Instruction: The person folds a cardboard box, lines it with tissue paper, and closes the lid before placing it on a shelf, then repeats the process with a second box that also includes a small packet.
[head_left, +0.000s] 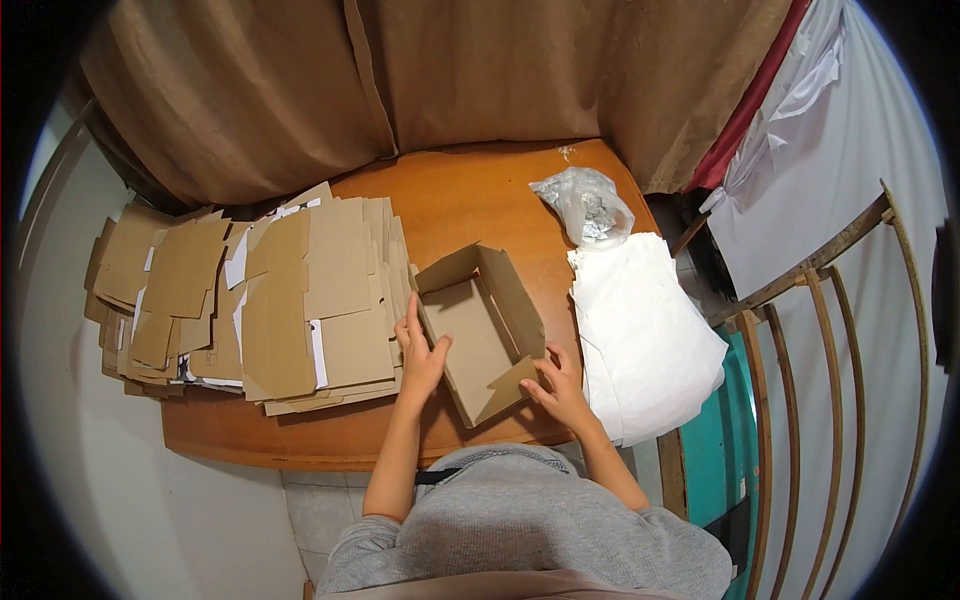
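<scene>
An open cardboard box (465, 320) with raised walls stands at a slant on the orange-brown table, near its front edge. My left hand (422, 355) lies against the box's left wall, fingers along the outside and thumb at the top edge. At the lower right corner, my right hand (560, 385) pinches a cardboard flap between thumb and fingers. Flat cardboard pieces (340, 260) are piled just left of the box. To the right of my right hand is a stack of white sheets (645, 340).
A clear plastic bag (590, 205) with silvery contents sits behind the white stack. More cardboard piles (180, 260) cover the left end of the table (470, 190). Brown curtains hang behind it. A wooden rack (820, 370) stands at the right.
</scene>
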